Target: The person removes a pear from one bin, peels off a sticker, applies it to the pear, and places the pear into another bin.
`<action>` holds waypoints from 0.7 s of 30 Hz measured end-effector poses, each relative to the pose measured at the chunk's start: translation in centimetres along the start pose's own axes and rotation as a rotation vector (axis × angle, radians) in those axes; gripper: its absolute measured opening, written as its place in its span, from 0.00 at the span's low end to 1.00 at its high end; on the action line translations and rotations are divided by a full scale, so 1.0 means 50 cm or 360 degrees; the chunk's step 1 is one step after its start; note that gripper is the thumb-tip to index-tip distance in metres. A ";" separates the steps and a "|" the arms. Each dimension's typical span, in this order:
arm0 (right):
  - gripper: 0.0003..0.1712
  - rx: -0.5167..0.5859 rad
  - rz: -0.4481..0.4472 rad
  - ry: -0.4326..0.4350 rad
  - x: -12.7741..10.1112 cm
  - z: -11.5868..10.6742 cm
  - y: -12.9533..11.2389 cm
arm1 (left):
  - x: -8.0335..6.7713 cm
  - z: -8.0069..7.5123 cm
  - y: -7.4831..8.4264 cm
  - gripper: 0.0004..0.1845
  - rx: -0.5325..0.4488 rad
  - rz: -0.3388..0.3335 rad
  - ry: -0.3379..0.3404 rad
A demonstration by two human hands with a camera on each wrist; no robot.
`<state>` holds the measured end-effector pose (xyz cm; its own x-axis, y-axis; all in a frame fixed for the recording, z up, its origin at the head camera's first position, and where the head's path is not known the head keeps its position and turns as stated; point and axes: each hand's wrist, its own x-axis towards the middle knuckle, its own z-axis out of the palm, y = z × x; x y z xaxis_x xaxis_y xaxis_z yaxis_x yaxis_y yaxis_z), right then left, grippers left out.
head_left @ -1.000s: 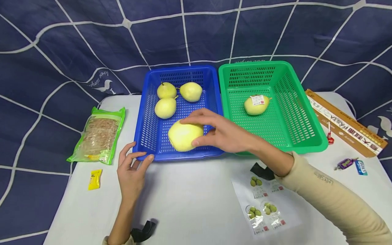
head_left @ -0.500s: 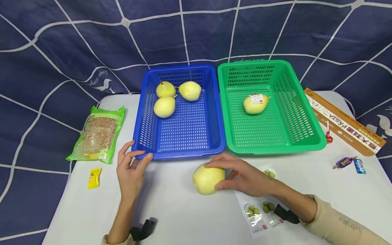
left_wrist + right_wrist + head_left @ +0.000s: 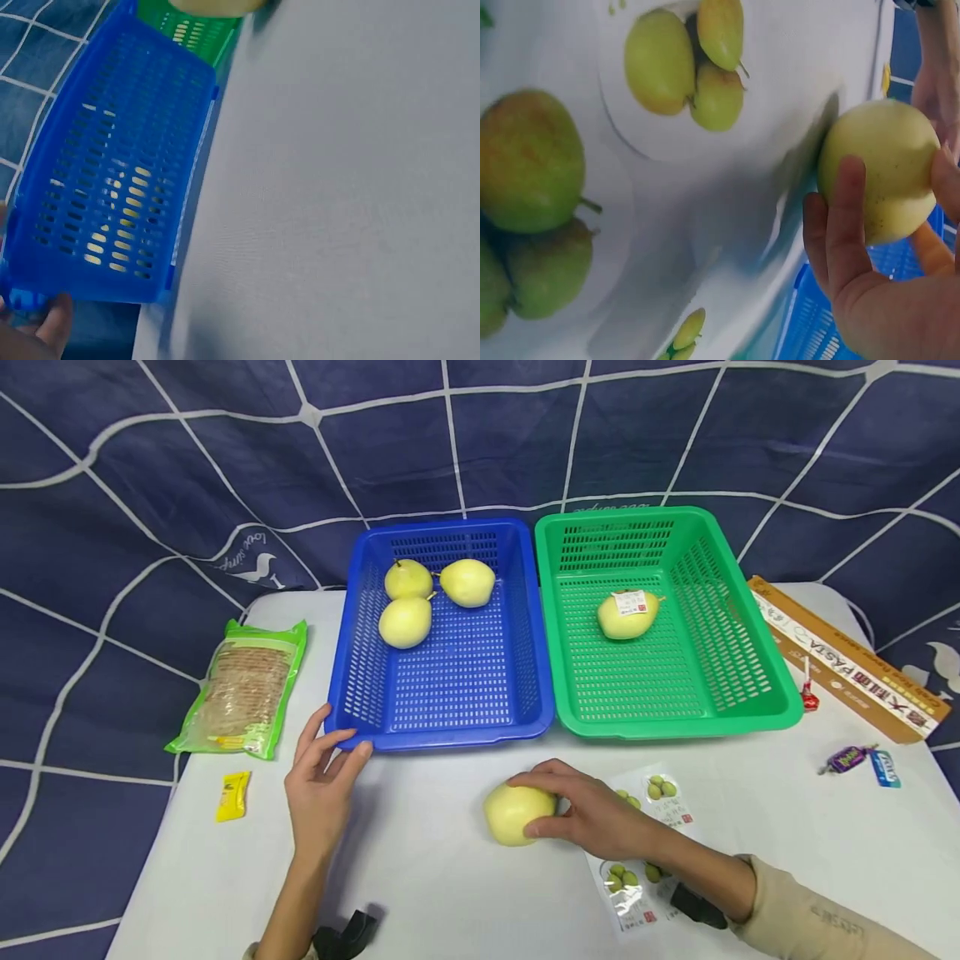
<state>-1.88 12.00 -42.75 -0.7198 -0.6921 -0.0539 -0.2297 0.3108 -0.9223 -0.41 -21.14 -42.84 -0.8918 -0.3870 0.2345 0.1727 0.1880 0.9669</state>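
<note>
Right hand [image 3: 600,814]: grip curled round pear [image 3: 517,814], on surface [image 3: 450,877] near blue basket [image 3: 442,727]. Left hand [image 3: 322,785]: grip spread, fingertips touching blue basket's near-left corner. Green basket [image 3: 675,718] right.

lay on the white table [image 3: 450,893]: a cracker pack [image 3: 243,691] and yellow sachet [image 3: 232,796] at left; a green basket [image 3: 750,693] holding one labelled pear [image 3: 627,614]; a pasta box [image 3: 847,664], red lollipop [image 3: 807,697] and wrapped candies [image 3: 858,762] at right.
</note>
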 end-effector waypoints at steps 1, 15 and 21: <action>0.29 -0.0007 -0.0001 0.0012 -0.001 0.001 0.000 | -0.002 0.001 0.005 0.14 0.0029 0.0000 0.0012; 0.33 -0.0137 0.0130 0.0080 -0.007 0.006 0.000 | -0.091 0.058 0.058 0.13 -0.0105 0.0185 -0.0450; 0.35 -0.0057 0.0103 0.0030 -0.014 0.006 0.004 | -0.121 0.102 0.058 0.15 -0.0110 -0.0406 -0.0938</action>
<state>-1.22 12.32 -43.00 -0.7461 -0.6574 -0.1053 -0.2055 0.3778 -0.9028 3.36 -13.66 -41.95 -0.9851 0.1528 -0.0793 -0.0661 0.0893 0.9938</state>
